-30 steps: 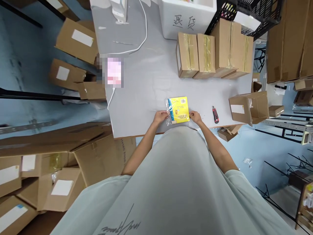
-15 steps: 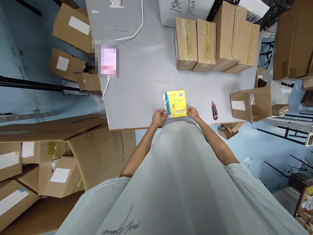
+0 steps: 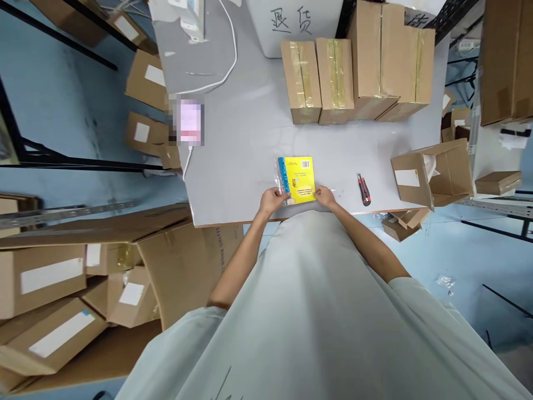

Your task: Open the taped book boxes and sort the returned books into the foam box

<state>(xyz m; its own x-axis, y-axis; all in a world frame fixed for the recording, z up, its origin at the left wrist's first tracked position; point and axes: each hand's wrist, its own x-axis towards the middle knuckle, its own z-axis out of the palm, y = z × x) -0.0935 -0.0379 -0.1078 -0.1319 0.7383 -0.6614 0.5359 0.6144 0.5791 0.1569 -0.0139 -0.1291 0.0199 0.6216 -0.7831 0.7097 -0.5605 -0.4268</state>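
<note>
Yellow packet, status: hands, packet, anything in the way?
Left hand pinching near left corner of yellow packet, right hand at near right corner. Packet's barcode facing up. Nothing seen in the way; cutter lies apart, right.

Free lane on bench (image 3: pixel 237 150) between yellow packet (image 3: pixel 300 180) and taped boxes (image 3: pixel 337 83); rightward from right hand (image 3: pixel 325 196), box cutter (image 3: pixel 363 190) then open carton (image 3: pixel 447 175) in way; white cable (image 3: pixel 235 50) obstructs far left.

Head camera above, behind left hand (image 3: pixel 272 201) and right hand (image 3: pixel 325 196); faces forward, steeply down; wide view, hands near centre.
</note>
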